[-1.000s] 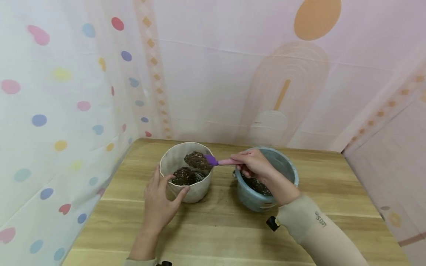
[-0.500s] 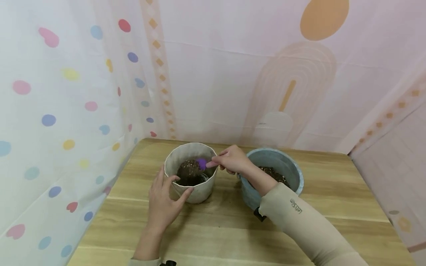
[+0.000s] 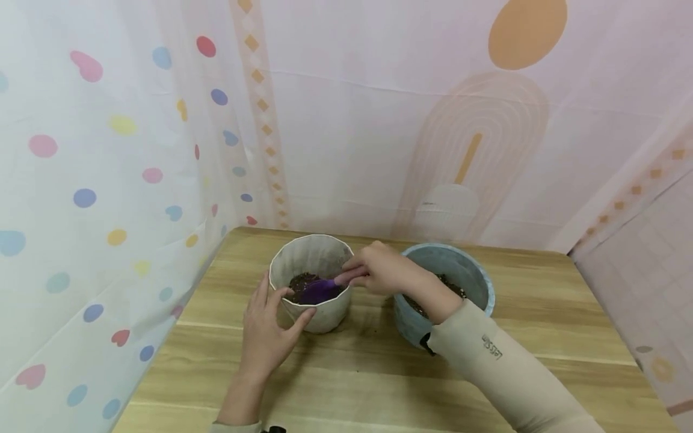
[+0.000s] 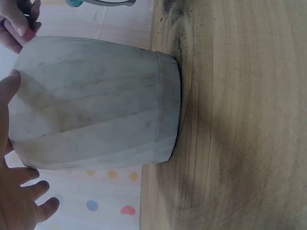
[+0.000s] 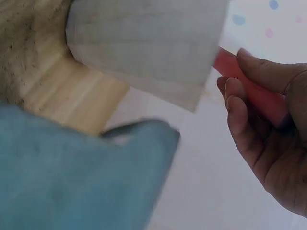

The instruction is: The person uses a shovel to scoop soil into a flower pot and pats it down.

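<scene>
My right hand grips the pink handle of a small garden trowel, whose purple blade is tipped down inside a whitish flowerpot. Dark potting soil lies at the bottom of that pot, partly covered by the blade. On the pot's near left side, my left hand holds the rim, with the thumb outside and the index finger bent over the edge. In the left wrist view, its other fingers spread loosely beside the wall.
Right of the flowerpot stands a blue bucket with dark soil in it, under my right forearm. Both stand on a wooden table. Patterned cloth hangs behind and to the left.
My right hand has moved left from over the bucket's edge to the flowerpot's rim. The trowel's heaped soil has been tipped into the pot, and its blade has turned over. The left hand keeps its hold.
</scene>
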A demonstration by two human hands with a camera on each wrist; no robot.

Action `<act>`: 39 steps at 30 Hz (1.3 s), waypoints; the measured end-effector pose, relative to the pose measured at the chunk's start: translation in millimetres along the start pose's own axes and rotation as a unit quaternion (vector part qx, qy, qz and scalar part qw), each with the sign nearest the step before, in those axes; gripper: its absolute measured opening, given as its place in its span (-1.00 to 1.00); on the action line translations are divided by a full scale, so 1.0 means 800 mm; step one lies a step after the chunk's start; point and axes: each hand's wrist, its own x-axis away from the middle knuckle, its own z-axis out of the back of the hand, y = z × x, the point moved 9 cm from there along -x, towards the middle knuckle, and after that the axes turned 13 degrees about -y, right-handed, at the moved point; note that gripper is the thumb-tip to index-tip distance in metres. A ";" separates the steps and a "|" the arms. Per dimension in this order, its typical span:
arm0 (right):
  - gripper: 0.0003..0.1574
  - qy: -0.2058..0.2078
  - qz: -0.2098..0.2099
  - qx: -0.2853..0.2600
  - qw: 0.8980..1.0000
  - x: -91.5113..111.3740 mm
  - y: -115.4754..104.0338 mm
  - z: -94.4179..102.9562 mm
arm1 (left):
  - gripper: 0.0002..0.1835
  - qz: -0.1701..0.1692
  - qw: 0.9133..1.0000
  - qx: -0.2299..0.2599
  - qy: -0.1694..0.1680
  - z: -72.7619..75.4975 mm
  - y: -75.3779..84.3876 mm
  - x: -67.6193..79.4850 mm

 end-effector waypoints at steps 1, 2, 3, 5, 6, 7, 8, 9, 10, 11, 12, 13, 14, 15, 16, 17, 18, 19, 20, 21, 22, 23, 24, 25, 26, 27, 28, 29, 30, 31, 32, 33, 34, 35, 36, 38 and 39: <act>-0.68 0.013 0.007 -0.001 1.000 0.007 0.000 0.007 | -0.42 -0.002 1.000 -0.006 -0.002 0.000 0.001 -0.001; -0.69 0.026 0.016 -0.007 0.999 0.014 0.002 0.013 | -0.39 -0.004 1.000 -0.013 -0.003 -0.001 0.002 -0.002; -0.71 0.042 0.025 -0.016 0.999 0.022 0.004 0.020 | -0.36 -0.007 1.000 -0.021 -0.005 -0.001 0.004 -0.003; -0.72 0.061 0.037 -0.049 0.996 0.039 0.013 0.032 | -0.32 -0.014 0.999 -0.037 -0.005 -0.002 0.008 -0.005; -0.72 0.069 0.041 -0.069 0.994 0.048 0.018 0.039 | -0.31 -0.019 0.999 -0.042 -0.003 -0.003 0.010 -0.007; -0.72 0.076 0.041 -0.079 0.993 0.058 0.024 0.046 | -0.30 -0.024 0.999 -0.046 -0.001 -0.003 0.012 -0.008; -0.72 0.084 0.037 -0.088 0.992 0.068 0.031 0.053 | -0.30 -0.031 0.998 -0.046 0.004 -0.004 0.016 -0.008; -0.71 0.088 0.031 -0.106 0.990 0.079 0.039 0.059 | -0.30 -0.038 0.998 -0.043 0.008 -0.005 0.019 -0.008; -0.69 0.089 0.025 -0.124 0.988 0.089 0.046 0.065 | -0.30 -0.047 0.998 -0.040 0.015 -0.005 0.022 -0.008; -0.69 0.091 0.018 -0.142 0.986 0.100 0.052 0.071 | -0.30 -0.056 0.998 -0.035 0.023 -0.006 0.025 -0.008; -0.66 0.096 0.008 -0.155 0.983 0.110 0.058 0.077 | -0.30 -0.064 0.997 -0.030 0.030 -0.006 0.029 -0.007; -0.65 0.099 -0.003 -0.167 0.981 0.121 0.064 0.082 | -0.29 -0.073 0.996 -0.025 0.038 -0.006 0.032 -0.006; -0.64 0.103 -0.014 -0.179 0.978 0.131 0.069 0.087 | -0.29 -0.083 0.995 -0.019 0.046 -0.006 0.036 -0.006; -0.63 0.107 -0.024 -0.188 0.976 0.140 0.073 0.092 | -0.28 -0.092 0.994 -0.013 0.054 -0.006 0.040 -0.005; -0.62 0.113 -0.036 -0.187 0.975 0.150 0.077 0.098 | -0.28 -0.105 0.992 -0.006 0.065 -0.007 0.045 -0.003; -0.61 0.120 -0.048 -0.185 0.974 0.159 0.080 0.103 | -0.29 -0.117 0.990 -0.002 0.075 -0.007 0.050 -0.002; -0.60 0.127 -0.062 -0.179 0.974 0.169 0.083 0.108 | -0.31 -0.131 0.988 0.004 0.083 -0.009 0.056 0.000; -0.60 0.132 -0.070 -0.174 0.973 0.178 0.085 0.114 | -0.33 -0.151 0.984 0.007 0.093 -0.011 0.064 0.003; -0.61 0.135 -0.075 -0.166 0.974 0.187 0.085 0.119 | -0.37 -0.175 0.979 0.013 0.104 -0.014 0.073 0.006; -0.62 0.135 -0.076 -0.159 0.975 0.195 0.084 0.123 | -0.40 -0.201 0.973 0.018 0.114 -0.017 0.082 0.010; -0.64 0.127 -0.072 -0.155 0.977 0.201 0.083 0.126 | -0.45 -0.230 0.965 0.026 0.123 -0.020 0.093 0.015; -0.67 0.112 -0.063 -0.153 0.980 0.207 0.080 0.128 | -0.48 -0.258 0.957 0.032 0.128 -0.025 0.103 0.019; -0.69 0.094 -0.056 -0.153 0.982 0.213 0.078 0.128 | -0.52 -0.285 0.949 0.041 0.127 -0.030 0.113 0.022; -0.69 0.076 -0.048 -0.157 0.983 0.218 0.077 0.127 | -0.55 -0.312 0.941 0.048 0.126 -0.035 0.123 0.026; -0.68 0.058 -0.045 -0.161 0.984 0.222 0.076 0.125 | -0.58 -0.333 0.934 0.059 0.117 -0.040 0.132 0.028; -0.67 0.045 -0.048 -0.158 0.985 0.226 0.077 0.123 | -0.60 -0.349 0.929 0.067 0.105 -0.046 0.140 0.029; -0.67 0.036 -0.056 -0.153 0.986 0.228 0.079 0.120 | -0.62 -0.360 0.926 0.073 0.088 -0.053 0.148 0.030; -0.65 0.036 -0.067 -0.142 0.987 0.230 0.081 0.118 | -0.64 -0.366 0.925 0.077 0.070 -0.060 0.154 0.029; -0.64 0.044 -0.077 -0.131 0.987 0.231 0.083 0.116 | -0.66 -0.369 0.925 0.080 0.052 -0.066 0.160 0.028; -0.63 0.057 -0.083 -0.109 0.989 0.229 0.084 0.115 | -0.66 -0.368 0.926 0.079 0.034 -0.072 0.165 0.026; -0.62 0.071 -0.082 -0.084 0.991 0.226 0.083 0.114 | -0.66 -0.364 0.928 0.078 0.014 -0.079 0.168 0.022; -0.60 0.086 -0.075 -0.055 0.992 0.221 0.081 0.112 | -0.64 -0.358 0.931 0.074 -0.005 -0.085 0.171 0.018; -0.58 0.103 -0.064 -0.029 0.992 0.216 0.078 0.111 | -0.62 -0.349 0.934 0.069 -0.024 -0.092 0.173 0.013; -0.55 0.119 -0.047 -0.005 0.992 0.209 0.074 0.109 | -0.59 -0.339 0.938 0.063 -0.043 -0.098 0.175 0.007; -0.54 0.131 -0.033 0.014 0.991 0.202 0.071 0.106 | -0.57 -0.326 0.942 0.056 -0.061 -0.104 0.175 0.001; -0.55 0.141 -0.014 0.046 0.989 0.185 0.067 0.094 | -0.50 -0.294 0.949 0.048 -0.101 -0.118 0.175 -0.013; -0.57 0.138 -0.012 0.057 0.989 0.175 0.066 0.085 | -0.46 -0.275 0.953 0.044 -0.119 -0.124 0.174 -0.019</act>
